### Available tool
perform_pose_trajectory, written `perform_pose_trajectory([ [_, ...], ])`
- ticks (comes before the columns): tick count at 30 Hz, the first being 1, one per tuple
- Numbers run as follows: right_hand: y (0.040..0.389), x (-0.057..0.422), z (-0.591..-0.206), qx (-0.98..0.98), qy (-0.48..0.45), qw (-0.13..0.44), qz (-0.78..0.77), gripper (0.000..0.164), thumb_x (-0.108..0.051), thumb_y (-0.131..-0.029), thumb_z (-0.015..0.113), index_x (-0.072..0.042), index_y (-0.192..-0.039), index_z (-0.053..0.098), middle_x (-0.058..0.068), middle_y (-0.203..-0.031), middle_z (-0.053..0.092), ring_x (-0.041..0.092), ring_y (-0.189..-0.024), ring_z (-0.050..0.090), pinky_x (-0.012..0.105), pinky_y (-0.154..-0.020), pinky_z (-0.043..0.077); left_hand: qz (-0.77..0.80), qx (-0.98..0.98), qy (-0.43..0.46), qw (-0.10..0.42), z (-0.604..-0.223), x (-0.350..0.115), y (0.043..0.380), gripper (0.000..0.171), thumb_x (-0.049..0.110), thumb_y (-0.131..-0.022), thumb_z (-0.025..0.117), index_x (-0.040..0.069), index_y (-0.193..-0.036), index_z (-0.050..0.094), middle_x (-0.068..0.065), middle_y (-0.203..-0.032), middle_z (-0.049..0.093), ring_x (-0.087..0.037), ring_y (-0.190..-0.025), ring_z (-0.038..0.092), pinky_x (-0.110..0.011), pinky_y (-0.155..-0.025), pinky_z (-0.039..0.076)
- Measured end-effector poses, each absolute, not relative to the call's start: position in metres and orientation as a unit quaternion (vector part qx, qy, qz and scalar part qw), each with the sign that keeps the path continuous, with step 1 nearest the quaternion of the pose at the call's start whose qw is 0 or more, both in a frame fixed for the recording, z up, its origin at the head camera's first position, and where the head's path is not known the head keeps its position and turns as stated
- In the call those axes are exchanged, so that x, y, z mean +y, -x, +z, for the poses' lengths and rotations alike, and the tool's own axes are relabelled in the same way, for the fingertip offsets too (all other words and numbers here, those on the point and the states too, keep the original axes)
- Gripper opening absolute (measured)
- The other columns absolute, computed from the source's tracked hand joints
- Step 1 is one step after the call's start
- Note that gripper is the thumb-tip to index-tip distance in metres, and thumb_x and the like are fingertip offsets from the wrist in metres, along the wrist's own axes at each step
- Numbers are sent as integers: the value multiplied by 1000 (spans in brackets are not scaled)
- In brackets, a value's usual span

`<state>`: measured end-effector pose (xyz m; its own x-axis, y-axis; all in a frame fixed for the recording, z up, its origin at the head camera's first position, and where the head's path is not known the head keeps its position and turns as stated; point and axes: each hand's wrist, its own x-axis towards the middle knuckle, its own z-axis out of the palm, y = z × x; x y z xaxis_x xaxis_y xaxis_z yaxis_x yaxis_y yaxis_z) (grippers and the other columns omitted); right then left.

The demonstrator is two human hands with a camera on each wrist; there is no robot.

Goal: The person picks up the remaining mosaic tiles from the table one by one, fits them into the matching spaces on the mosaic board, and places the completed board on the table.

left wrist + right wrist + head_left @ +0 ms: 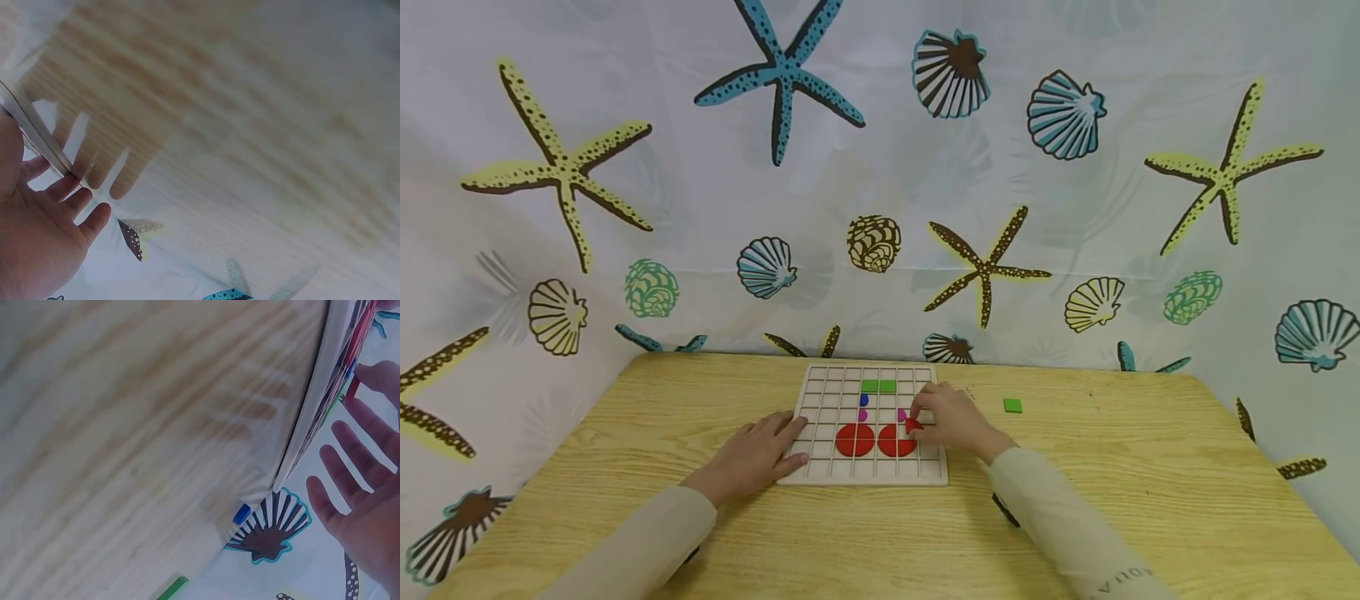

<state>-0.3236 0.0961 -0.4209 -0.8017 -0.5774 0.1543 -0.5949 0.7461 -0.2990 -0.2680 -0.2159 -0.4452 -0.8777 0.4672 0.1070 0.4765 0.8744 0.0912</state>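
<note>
A white grid board [820, 468] lies on the table, with red round shapes [854, 440], small magenta pieces [862, 415], a blue piece [864, 400] and two green pieces [887, 386] on it. My right hand [953, 421] is over the board's right side, pinching a small red piece [352, 387] between thumb and index finger. The other right fingers are spread apart. At the board's left edge rests my left hand [752, 454], its thumb on the board and its fingers extended along the side.
To the right of the board a green square piece [1012, 406] lies on the wooden table [1097, 433]. The right wrist view also shows a blue piece [241, 514] on the table. A curtain [880, 183] printed with shells and starfish hangs behind the table.
</note>
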Motion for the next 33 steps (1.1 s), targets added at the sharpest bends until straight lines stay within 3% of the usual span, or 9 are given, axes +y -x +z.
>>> perform_pose_trajectory([
  [18,322,84,-422,-940,-299,-6,161,14,-27,-82,67,-13,-87,66,3,-108,56,20,-95,45,44,-82,40,-56,-969,237,33,-446,-216,270,60,47,-93,44,7,-137,39,-19,-138,39,-37,-126,39,-58,-96,35],
  [33,322,87,-422,-939,-302,-1,163,11,-26,-82,66,-15,-83,67,4,-109,57,23,-100,47,45,-84,40,-61,-969,237,30,-446,-216,270,60,47,-93,44,7,-138,39,-20,-139,38,-38,-126,39,-59,-96,33],
])
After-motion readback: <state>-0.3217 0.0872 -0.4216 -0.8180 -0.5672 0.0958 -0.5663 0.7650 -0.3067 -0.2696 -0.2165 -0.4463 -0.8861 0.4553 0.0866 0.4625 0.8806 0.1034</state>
